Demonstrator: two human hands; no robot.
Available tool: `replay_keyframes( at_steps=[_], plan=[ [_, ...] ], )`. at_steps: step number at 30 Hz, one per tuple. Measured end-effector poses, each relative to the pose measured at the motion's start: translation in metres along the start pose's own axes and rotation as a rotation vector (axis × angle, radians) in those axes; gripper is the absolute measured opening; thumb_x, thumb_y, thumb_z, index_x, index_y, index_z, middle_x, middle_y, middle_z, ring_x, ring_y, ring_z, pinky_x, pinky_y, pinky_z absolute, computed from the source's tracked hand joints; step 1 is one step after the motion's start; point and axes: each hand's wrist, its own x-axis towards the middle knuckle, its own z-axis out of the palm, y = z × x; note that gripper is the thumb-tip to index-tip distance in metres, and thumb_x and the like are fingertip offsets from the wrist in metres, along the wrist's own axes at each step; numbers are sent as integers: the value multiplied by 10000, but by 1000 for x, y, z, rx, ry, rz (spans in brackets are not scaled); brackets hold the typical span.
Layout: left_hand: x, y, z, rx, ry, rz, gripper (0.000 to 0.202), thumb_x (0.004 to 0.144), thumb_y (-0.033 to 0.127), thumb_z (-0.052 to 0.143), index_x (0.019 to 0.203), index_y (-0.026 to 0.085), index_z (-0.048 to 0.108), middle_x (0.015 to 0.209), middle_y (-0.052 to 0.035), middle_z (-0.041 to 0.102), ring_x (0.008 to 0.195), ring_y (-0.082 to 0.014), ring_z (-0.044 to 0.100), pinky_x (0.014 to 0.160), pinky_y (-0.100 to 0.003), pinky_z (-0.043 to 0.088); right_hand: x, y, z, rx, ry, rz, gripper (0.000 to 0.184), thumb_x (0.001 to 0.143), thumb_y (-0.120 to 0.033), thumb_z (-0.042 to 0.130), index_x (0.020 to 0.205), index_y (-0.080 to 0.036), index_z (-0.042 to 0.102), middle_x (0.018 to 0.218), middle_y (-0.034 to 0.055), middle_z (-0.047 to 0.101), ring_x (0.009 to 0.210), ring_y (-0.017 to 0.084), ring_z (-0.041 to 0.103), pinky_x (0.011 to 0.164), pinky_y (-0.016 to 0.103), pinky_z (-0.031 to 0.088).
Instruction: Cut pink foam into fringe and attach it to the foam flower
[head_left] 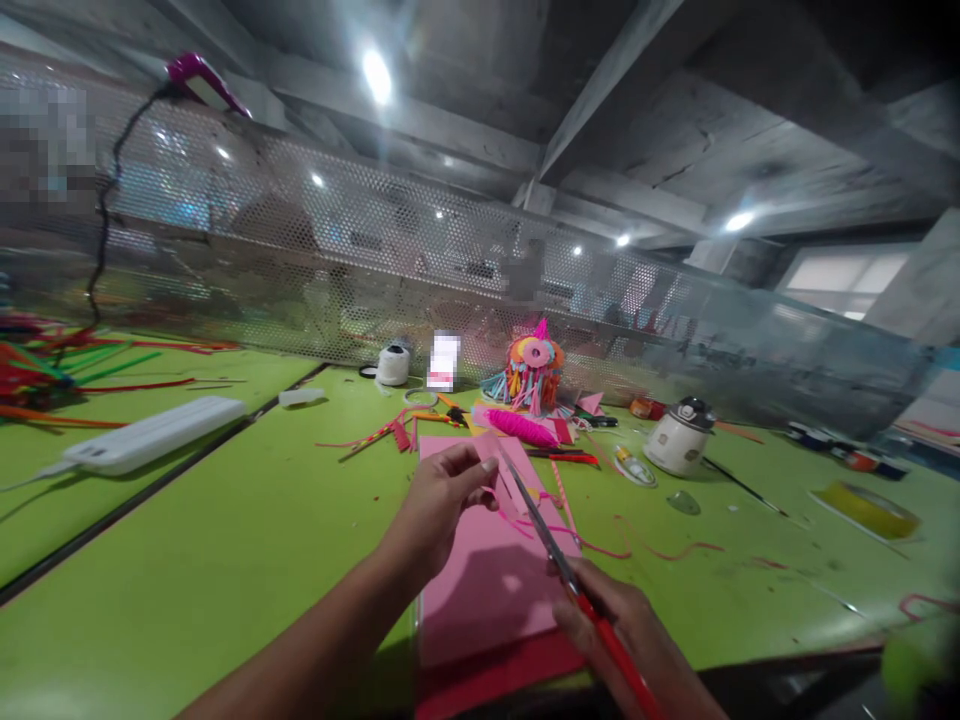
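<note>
My left hand [439, 500] pinches a small pink paper piece [491, 452] between thumb and fingers. Scissors [550, 538] with red handles are gripped in my right hand [626, 615]; their blades point away from me and reach the edge of that paper piece. Whether the blades are parted is hard to tell. Beneath both hands lies a stack of pink paper sheets [487, 610], with a darker red sheet [480, 690] showing at its near edge. Thin pink strips [570, 530] trail over the stack.
On the green table [300, 560] stand a fringed paper lantern-like craft [535, 370], a bundle of magenta yarn [517, 426], a white spool [392, 366] and a cream jar [679, 438]. A white power strip [157, 435] lies left, yellow tape [866, 510] right. A perforated metal screen [337, 250] rises behind.
</note>
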Motion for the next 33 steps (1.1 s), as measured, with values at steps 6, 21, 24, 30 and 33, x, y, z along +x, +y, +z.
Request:
replay_keyframes(
  at_steps=[6, 21, 24, 30, 33],
  plan=[
    [4, 1, -3, -9, 98, 56, 132, 695, 246, 666, 675, 129, 607, 649, 5, 533, 580, -83, 495, 549, -225, 443, -13, 6, -6, 57, -82, 62, 413, 837, -480, 418, 1011, -150, 595, 592, -19, 472, 507, 112, 444, 484, 188, 394],
    [2, 0, -1, 49, 64, 35, 146, 721, 256, 645, 681, 127, 590, 656, 0, 527, 568, -84, 497, 525, -225, 458, -7, -10, -12, -19, -49, -7, 316, 825, -371, 513, 1045, -165, 608, 882, 74, 663, 772, 188, 623, 685, 225, 482],
    [2, 0, 0, 51, 68, 45, 137, 722, 250, 643, 689, 126, 596, 657, 0, 527, 562, -83, 497, 523, -229, 461, -7, -9, -11, -65, -42, -11, 327, 820, -356, 524, 1076, -165, 592, 925, 83, 659, 826, 199, 619, 744, 246, 478],
    [1, -1, 1, 34, 86, 55, 145, 709, 237, 653, 658, 123, 581, 631, 9, 505, 541, -79, 493, 518, -234, 469, -10, -12, -14, -216, -58, 4, 351, 812, -318, 547, 1124, -157, 550, 855, 80, 626, 828, 210, 596, 795, 297, 466],
    [3, -1, 1, 30, 90, 59, 146, 706, 232, 656, 654, 122, 575, 623, 14, 499, 531, -78, 493, 512, -236, 475, -10, -11, -13, -231, -42, 14, 353, 812, -325, 547, 1128, -167, 545, 835, 71, 612, 803, 209, 587, 777, 305, 466]
  ],
)
